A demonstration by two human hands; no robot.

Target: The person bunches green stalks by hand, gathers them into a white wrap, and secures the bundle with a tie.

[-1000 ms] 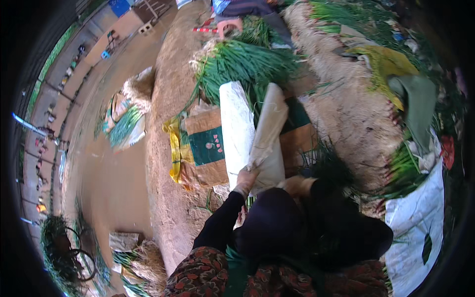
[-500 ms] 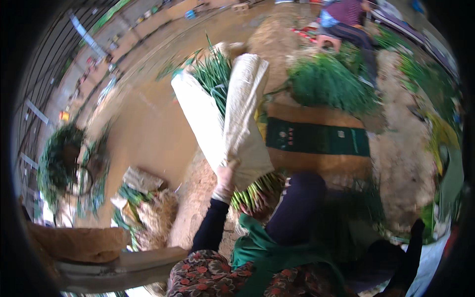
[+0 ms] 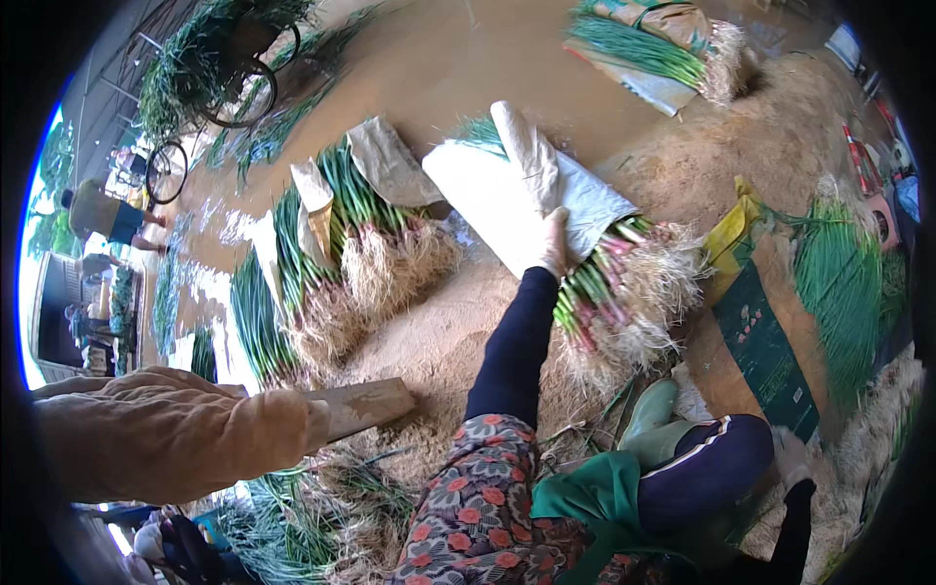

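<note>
You seem to be at the step of laying out a wrapped bundle, judging by how you hold one bundle of green onions [image 3: 624, 268] single-handed, out at arm's length over the earth bank [image 3: 439, 322]. Your left hand [image 3: 554, 239] has its fingers clamped on the white wrap [image 3: 478, 190], near the end where the stems come out. The wrap goes around the leaves, with some green tips showing at its far end; the pinkish stems and pale roots stick out bare, just beside your fingers on the right. The leafy end reaches up and left beyond your grip, toward the muddy water [image 3: 429, 58]. I cannot tell whether the bundle's underside touches the ground.

Your right hand [image 3: 792, 458] is well apart from the bundle, beside your knee and near the lower end of the brown mat with a green band [image 3: 765, 341]. I cannot tell whether its fingers are apart or together.

To the left, a row of similar bundles [image 3: 380, 214] lies along the bank, roots toward you. The next move probably calls for keeping the wrap pinched so it doesn't unroll, and supporting the heavy-looking root end as the bundle is set down.
</note>
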